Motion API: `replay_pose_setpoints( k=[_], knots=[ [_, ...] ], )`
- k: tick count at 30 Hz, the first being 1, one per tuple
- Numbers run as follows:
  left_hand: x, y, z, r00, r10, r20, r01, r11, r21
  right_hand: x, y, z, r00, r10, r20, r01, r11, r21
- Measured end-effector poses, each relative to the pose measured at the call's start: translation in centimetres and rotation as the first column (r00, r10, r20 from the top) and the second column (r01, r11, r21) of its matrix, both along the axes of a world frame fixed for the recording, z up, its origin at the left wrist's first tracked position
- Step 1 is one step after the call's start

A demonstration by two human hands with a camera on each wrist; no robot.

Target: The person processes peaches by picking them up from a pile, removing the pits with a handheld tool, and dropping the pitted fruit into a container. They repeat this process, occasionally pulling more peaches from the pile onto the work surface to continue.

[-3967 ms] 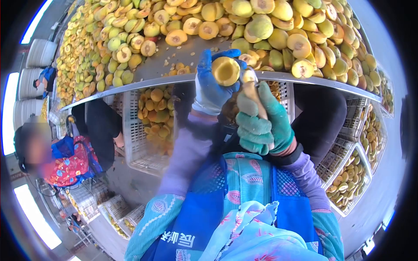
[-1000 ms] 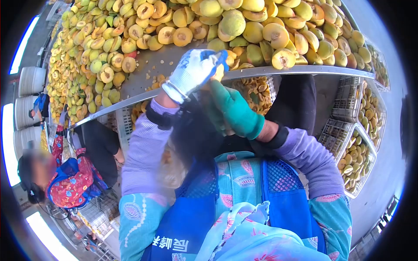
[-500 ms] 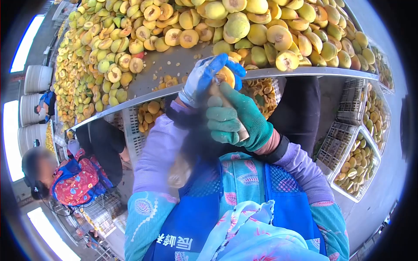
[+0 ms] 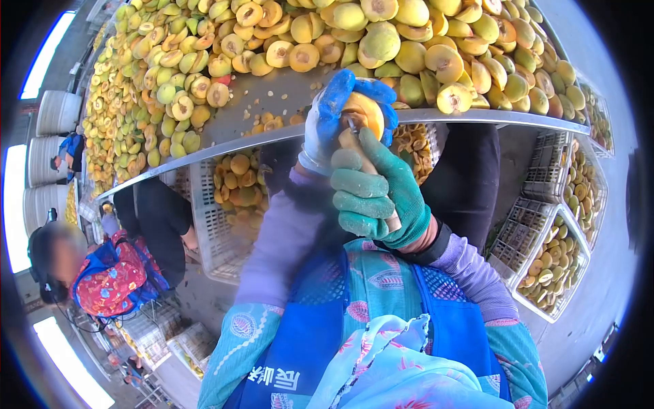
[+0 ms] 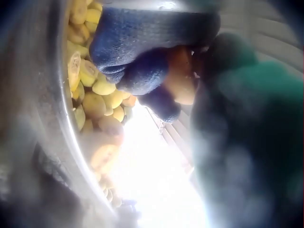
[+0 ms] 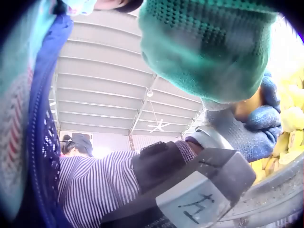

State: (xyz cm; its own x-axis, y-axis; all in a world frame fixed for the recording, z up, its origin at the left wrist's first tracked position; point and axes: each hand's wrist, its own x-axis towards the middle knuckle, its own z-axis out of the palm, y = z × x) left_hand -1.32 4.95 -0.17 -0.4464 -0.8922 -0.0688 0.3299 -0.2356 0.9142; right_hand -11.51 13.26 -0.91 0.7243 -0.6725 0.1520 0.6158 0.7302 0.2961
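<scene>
My left hand (image 4: 327, 123), in a blue and white glove, grips a yellow-orange fruit half (image 4: 364, 112) just in front of the metal table edge. In a green glove, my right hand (image 4: 381, 191) has its fingers curled round a wooden handle (image 4: 359, 151), whose metal tip meets the cut side of the fruit. In the left wrist view the blue fingers (image 5: 142, 71) wrap the fruit (image 5: 181, 76), and the green glove (image 5: 256, 104) is close beside it. The right wrist view shows the green glove (image 6: 209, 52) over the fruit (image 6: 248, 105) and the blue glove (image 6: 254, 130).
Halved fruit (image 4: 443, 63) is heaped on the metal table (image 4: 266, 92). Below its edge stand a white crate (image 4: 208, 218) of fruit at left and a crate with orange pieces (image 4: 412, 146). More crates (image 4: 521, 238) are at right. Another person (image 4: 112, 273) sits at left.
Four seconds ago the fruit's hollow faced up beside the tool; a second ago the left glove's back covered it. Now the fruit is turned toward the tool, and the tip is against it.
</scene>
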Motion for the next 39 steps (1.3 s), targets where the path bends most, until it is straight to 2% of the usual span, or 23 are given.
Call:
replay_pose_setpoints(
  k=[1, 2, 4, 7, 9, 10, 15, 16, 19, 20, 22, 23, 24, 25, 26, 27, 29, 31, 33, 35, 37, 38, 39],
  knots=[
    [0.2, 0.0, 0.1, 1.0, -0.012, 0.006, 0.012, 1.0, -0.026, -0.2, 0.1, 0.2, 1.0, 0.012, -0.027, -0.011, 1.0, 0.003],
    [0.3, -0.1, -0.1, 0.999, -0.005, 0.034, 0.01, 0.989, -0.148, -0.8, -0.1, 0.5, 0.958, 0.035, -0.285, -0.052, 0.997, -0.055],
    [0.4, -0.4, -0.8, 0.994, 0.059, 0.096, -0.007, 0.883, -0.47, -1.6, -0.6, 1.0, 0.691, 0.021, -0.723, -0.165, 0.978, -0.129],
    [0.5, -0.2, -1.3, 0.999, -0.011, -0.037, 0.008, 0.997, -0.078, -0.9, -0.7, -0.1, 0.946, 0.076, -0.317, -0.116, 0.987, -0.111],
    [0.0, 0.1, -1.5, 0.968, 0.034, -0.25, 0.0, 0.991, 0.133, 0.0, -0.4, -0.2, 0.991, 0.027, -0.128, -0.037, 0.996, -0.081],
    [0.1, 0.4, -1.1, 0.984, 0.078, -0.161, -0.045, 0.979, 0.197, 0.1, -0.3, -0.3, 0.997, 0.021, -0.072, -0.028, 0.996, -0.089],
    [0.6, 1.4, -1.2, 0.929, 0.2, -0.311, -0.154, 0.974, 0.165, 1.6, -0.8, -1.7, 0.985, 0.067, 0.16, -0.042, 0.987, -0.156],
    [1.0, 1.1, -2.6, 0.901, 0.23, -0.368, -0.185, 0.971, 0.154, 1.6, -0.3, -0.8, 0.988, 0.073, 0.137, -0.06, 0.993, -0.1],
    [3.5, 2.3, -2.6, 0.885, 0.436, -0.163, -0.452, 0.889, -0.077, 0.2, 0.4, 1.0, 0.995, 0.087, 0.055, -0.075, 0.979, -0.189],
    [5.1, 2.6, -2.5, 0.87, 0.44, -0.224, -0.449, 0.893, 0.011, -0.3, 1.1, 1.4, 0.999, 0.022, -0.04, -0.028, 0.988, -0.15],
    [9.6, 3.0, -3.1, 0.858, 0.511, 0.039, -0.481, 0.829, -0.286, -2.0, 1.4, -0.4, 0.924, -0.004, -0.382, -0.083, 0.974, -0.212],
    [12.7, 3.3, -4.1, 0.678, 0.662, 0.321, -0.39, 0.693, -0.606, -2.8, 1.3, -1.8, 0.815, -0.033, -0.578, -0.131, 0.962, -0.239],
    [16.5, 3.7, -5.4, 0.417, 0.759, 0.5, -0.275, 0.63, -0.726, -3.0, 1.2, -5.1, 0.74, 0.093, -0.666, -0.127, 0.992, -0.003],
    [20.5, 3.0, -6.9, 0.273, 0.7, 0.66, -0.258, 0.714, -0.651, -3.2, 0.5, -8.8, 0.664, 0.217, -0.716, -0.081, 0.972, 0.219],
    [21.6, 3.0, -7.0, -0.171, 0.704, 0.689, -0.056, 0.692, -0.72, -3.4, 0.5, -10.8, 0.533, 0.243, -0.811, -0.121, 0.97, 0.212],
    [21.5, 2.1, -5.7, -0.222, 0.704, 0.675, 0.006, 0.693, -0.721, -3.3, 0.1, -9.9, 0.519, 0.199, -0.831, -0.114, 0.98, 0.163],
    [18.5, -2.1, -3.0, 0.016, 0.717, 0.696, 0.091, 0.693, -0.715, -2.5, -0.6, -7.0, 0.486, 0.121, -0.865, -0.11, 0.991, 0.077],
    [14.2, -7.6, -2.0, 0.048, 0.676, 0.735, 0.325, 0.686, -0.651, -2.3, -0.9, -5.6, 0.414, 0.052, -0.909, -0.108, 0.994, 0.008],
    [8.6, -13.3, -2.1, -0.107, 0.53, 0.841, 0.225, 0.837, -0.499, -2.5, -1.1, -5.1, 0.333, -0.024, -0.943, -0.095, 0.994, -0.059],
    [5.0, -17.2, -3.9, -0.182, 0.353, 0.918, 0.317, 0.905, -0.285, -2.8, -0.8, -5.8, 0.357, -0.02, -0.934, -0.009, 1.0, -0.025],
    [3.5, -18.7, -6.1, -0.125, 0.374, 0.919, 0.355, 0.882, -0.31, -3.1, -1.0, -6.6, 0.441, 0.02, -0.897, 0.028, 0.999, 0.036],
    [4.1, -18.7, -6.6, 0.016, 0.303, 0.953, 0.324, 0.9, -0.292, -3.5, -1.1, -6.8, 0.51, 0.023, -0.86, -0.011, 1.0, 0.021],
    [4.7, -18.4, -7.1, 0.049, 0.302, 0.952, 0.401, 0.867, -0.296, -3.3, -0.8, -6.9, 0.45, 0.039, -0.892, 0.017, 0.998, 0.052]
  ],
)
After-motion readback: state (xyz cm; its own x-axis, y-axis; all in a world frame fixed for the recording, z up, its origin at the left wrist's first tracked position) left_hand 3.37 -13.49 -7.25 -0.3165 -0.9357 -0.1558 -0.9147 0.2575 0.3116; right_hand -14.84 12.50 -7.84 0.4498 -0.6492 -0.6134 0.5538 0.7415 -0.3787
